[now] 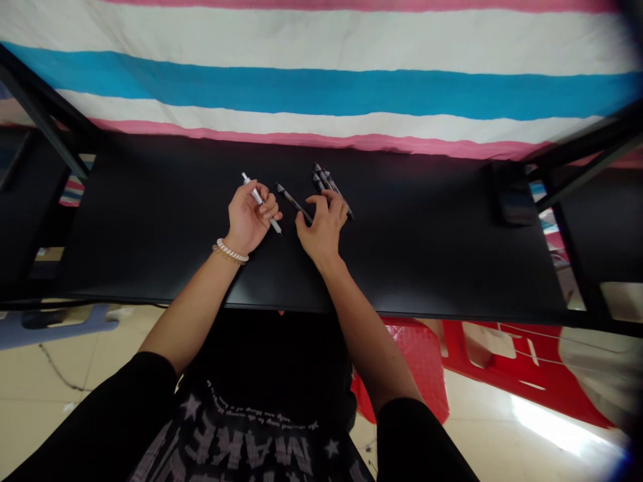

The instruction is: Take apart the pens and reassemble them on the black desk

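My left hand [254,211] is closed around a white pen [257,196], its fingers curled over the barrel. The pen slants across the palm, one end up to the left and the dark tip low on the right. My right hand [323,226] lies palm down on the black table with fingers apart. Its thumb is beside the lower end of a single dark pen [291,199]. Its other fingertips rest at several dark pens with grey parts [325,177], lying side by side and partly hidden by the hand. Whether it grips any of them is hard to see.
The black table [426,254] has a striped cloth [321,90] hanging along its back. A dark phone-like object [516,194] lies at the right end, near the metal frame [585,171]. Red plastic stools [416,361] stand below the front edge.
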Demonstrator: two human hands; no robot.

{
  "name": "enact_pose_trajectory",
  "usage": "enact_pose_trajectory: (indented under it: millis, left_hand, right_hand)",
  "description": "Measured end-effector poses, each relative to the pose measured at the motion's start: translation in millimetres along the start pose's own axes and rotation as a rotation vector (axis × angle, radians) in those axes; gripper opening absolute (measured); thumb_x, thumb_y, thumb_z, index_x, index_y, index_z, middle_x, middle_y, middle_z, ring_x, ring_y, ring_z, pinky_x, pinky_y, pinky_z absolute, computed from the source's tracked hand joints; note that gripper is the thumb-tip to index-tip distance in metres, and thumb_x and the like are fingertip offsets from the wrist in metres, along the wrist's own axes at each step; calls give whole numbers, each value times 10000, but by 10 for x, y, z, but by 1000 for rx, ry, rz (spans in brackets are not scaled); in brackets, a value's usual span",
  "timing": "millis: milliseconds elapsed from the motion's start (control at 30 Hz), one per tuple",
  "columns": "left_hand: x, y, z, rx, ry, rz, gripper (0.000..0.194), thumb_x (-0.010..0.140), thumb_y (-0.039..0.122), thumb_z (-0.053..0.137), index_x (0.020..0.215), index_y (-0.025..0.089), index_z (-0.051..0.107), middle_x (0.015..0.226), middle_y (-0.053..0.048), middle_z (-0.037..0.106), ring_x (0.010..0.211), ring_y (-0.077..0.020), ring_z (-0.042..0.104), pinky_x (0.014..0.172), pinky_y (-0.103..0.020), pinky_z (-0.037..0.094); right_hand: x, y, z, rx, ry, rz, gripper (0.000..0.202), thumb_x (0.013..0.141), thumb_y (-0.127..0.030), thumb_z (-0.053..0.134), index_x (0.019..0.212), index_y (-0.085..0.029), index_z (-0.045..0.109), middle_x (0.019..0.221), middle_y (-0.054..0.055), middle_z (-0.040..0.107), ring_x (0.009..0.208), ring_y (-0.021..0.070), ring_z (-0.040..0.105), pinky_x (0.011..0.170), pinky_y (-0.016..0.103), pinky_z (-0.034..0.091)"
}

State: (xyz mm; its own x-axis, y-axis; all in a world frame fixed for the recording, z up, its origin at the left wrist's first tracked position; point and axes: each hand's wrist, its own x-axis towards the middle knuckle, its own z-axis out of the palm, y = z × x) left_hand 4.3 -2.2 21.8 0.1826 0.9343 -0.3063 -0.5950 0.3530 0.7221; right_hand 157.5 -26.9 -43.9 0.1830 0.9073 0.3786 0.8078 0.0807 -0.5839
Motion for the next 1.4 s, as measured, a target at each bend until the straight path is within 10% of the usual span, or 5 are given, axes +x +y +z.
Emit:
enact_pose_trajectory:
  millis: [1400]
  left_hand:
    - [-46,5,23,-28,-30,3,376,981,363,469,645,196,475,557,48,293,462,-85,369,549,-223,457]
  right_hand:
    - [4,-38,-61,-270,-34,104,400,879,-341,561,1229,-148,550,1514,254,340,1413,401,333,1084,635,350]
